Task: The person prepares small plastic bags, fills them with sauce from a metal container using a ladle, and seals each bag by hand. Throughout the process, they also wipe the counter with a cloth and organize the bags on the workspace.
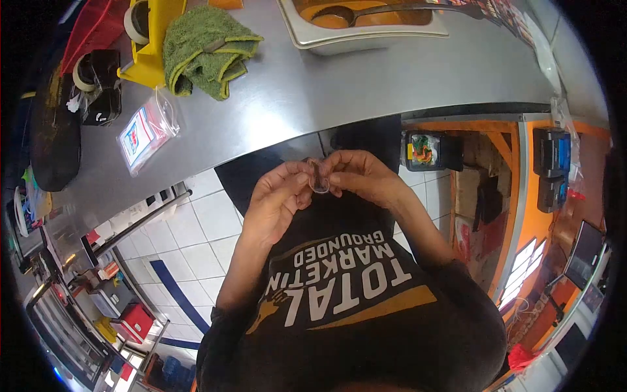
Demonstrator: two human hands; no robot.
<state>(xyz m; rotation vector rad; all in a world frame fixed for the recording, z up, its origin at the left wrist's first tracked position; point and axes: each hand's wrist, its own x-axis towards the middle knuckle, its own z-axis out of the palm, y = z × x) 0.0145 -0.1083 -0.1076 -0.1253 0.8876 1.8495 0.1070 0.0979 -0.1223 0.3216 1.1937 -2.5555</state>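
Close in front of my shirt, just off the counter's front edge, both hands meet around a small clear plastic piece (320,185) with a rounded lower end. The fingers of my left hand (279,191) pinch it from one side. My right hand (363,175) grips the opposite side with thumb and fingers. What exactly the clear piece is, I cannot make out, and its upper part is partly hidden by fingertips.
On the metal counter (339,85) lie a green cloth (206,52), a clear zip bag (149,134) and a yellow tape dispenser (150,49). A metal pan (366,36) of orange sauce holds a ladle (392,9). Below right stands a black bin (432,151).
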